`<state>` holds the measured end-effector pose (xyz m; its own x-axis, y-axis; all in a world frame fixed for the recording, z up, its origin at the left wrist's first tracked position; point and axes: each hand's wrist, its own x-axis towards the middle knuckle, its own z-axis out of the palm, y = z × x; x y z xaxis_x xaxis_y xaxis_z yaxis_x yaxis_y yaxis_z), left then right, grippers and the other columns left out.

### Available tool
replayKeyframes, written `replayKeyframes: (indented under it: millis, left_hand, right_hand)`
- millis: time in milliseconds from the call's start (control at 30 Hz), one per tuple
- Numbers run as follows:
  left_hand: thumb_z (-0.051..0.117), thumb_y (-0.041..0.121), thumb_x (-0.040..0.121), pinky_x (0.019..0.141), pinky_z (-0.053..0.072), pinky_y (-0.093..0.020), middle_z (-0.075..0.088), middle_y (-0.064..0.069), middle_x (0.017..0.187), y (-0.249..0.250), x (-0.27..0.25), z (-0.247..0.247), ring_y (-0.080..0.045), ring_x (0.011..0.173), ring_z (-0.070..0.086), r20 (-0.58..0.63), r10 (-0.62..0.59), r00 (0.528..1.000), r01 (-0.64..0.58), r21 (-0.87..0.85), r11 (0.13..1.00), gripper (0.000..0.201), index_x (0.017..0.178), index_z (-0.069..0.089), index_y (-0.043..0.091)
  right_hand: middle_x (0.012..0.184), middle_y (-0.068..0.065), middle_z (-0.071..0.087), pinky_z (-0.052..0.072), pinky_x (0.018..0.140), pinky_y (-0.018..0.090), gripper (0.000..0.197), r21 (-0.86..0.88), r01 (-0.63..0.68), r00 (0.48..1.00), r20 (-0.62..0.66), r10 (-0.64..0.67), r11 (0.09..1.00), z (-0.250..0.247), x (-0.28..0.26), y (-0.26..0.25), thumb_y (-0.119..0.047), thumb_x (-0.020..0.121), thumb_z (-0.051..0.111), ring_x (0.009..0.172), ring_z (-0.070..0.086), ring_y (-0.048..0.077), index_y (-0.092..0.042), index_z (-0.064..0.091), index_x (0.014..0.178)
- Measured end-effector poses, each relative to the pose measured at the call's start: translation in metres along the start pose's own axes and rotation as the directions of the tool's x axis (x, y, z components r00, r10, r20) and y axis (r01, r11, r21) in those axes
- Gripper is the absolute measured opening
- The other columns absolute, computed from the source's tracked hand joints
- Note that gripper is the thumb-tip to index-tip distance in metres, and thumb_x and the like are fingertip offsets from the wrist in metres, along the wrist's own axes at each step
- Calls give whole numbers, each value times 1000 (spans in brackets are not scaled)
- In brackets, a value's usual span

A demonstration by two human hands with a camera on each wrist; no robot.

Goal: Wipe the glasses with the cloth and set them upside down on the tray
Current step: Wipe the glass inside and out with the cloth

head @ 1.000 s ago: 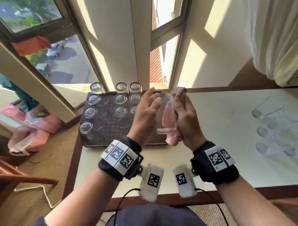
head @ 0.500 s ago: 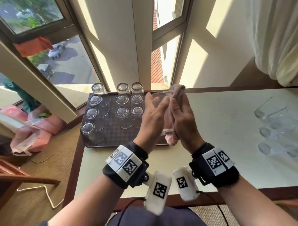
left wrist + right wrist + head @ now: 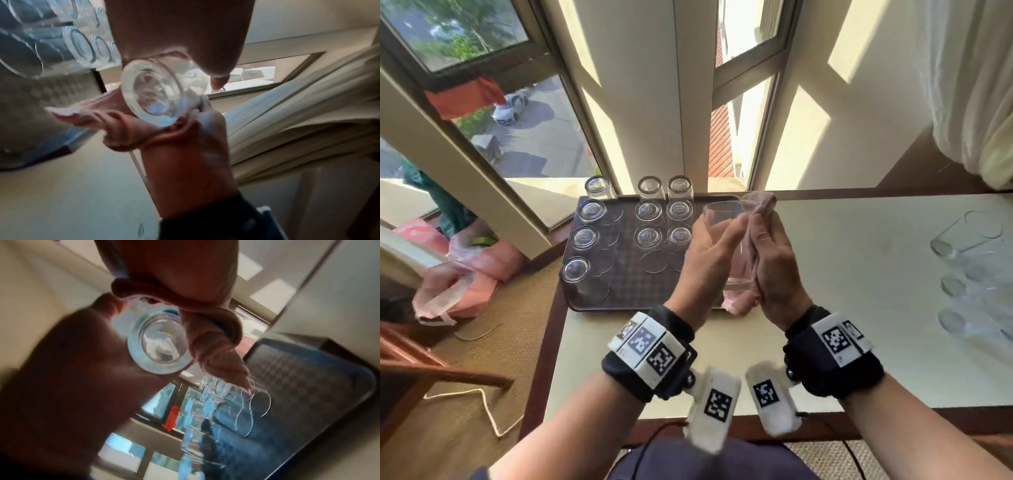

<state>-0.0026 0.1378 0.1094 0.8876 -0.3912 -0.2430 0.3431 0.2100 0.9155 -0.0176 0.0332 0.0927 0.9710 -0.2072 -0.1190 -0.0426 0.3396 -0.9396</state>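
I hold a clear glass (image 3: 725, 240) mouth-up above the right edge of the dark tray (image 3: 619, 291). My left hand (image 3: 714, 248) grips its left side. My right hand (image 3: 772, 255) presses a pink cloth (image 3: 761, 202) against its right side; the cloth runs down the wall and hangs below the base. From the left wrist view the thick base of the glass (image 3: 152, 95) sits between my left palm (image 3: 174, 32) and the cloth (image 3: 123, 129). In the right wrist view the glass (image 3: 159, 344) touches the bunched cloth (image 3: 211, 337). Several glasses (image 3: 649, 236) stand upside down on the tray.
Several more glasses (image 3: 962, 236) lie on their sides at the right of the pale table (image 3: 842, 274). The tray's near right part is bare. A window and wall close off the far side. To the left the table ends above a floor with pink bags (image 3: 465, 274).
The glass and both hands have stayed over the tray's right edge. My left fingers have shifted round the glass and the right hand has slid the cloth along its side.
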Motion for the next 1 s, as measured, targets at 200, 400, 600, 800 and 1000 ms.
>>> replayKeyframes:
  millis: [200,400,600,800,1000]
  left_hand:
    - [42,31,102,76,58,-21,77,8,93,4,1,-10,-4,87,73,15,-22,1000,22,-34,999,23,111,59,17]
    - [67,46,90,90,53,-23,56,-3,139,-9,2,-5,-11,122,59,-163,89,983,-57,191,980,82,153,25,13]
    - [46,49,91,77,59,-28,77,0,96,3,2,-15,-15,89,74,63,-5,998,10,-94,996,47,112,60,10]
    - [72,52,87,98,53,-44,68,-5,123,-13,6,-10,-16,115,65,-219,158,963,-130,137,982,71,133,48,3]
    - [72,37,86,101,54,-42,68,-18,123,-7,-2,-16,-25,112,68,-50,30,998,-30,5,1000,64,131,52,-4]
  right_hand:
    - [127,16,64,53,97,54,52,317,-143,989,23,144,938,-4,-2,-7,-42,105,31,113,65,32,-7,43,141]
    - [127,1,64,52,98,53,42,-377,191,977,-16,-213,906,7,1,7,-42,98,45,115,63,21,-26,50,136]
    - [151,28,40,32,113,62,64,366,-267,962,163,221,892,-5,2,-5,-41,101,41,138,42,44,-3,31,151]
    - [132,-3,61,48,103,54,47,-273,180,982,-5,-188,945,9,4,-3,-58,91,52,124,59,21,-37,57,133]
    - [140,30,51,50,102,50,42,242,-199,979,103,178,950,9,-9,-8,-27,108,30,125,56,39,-5,46,141]
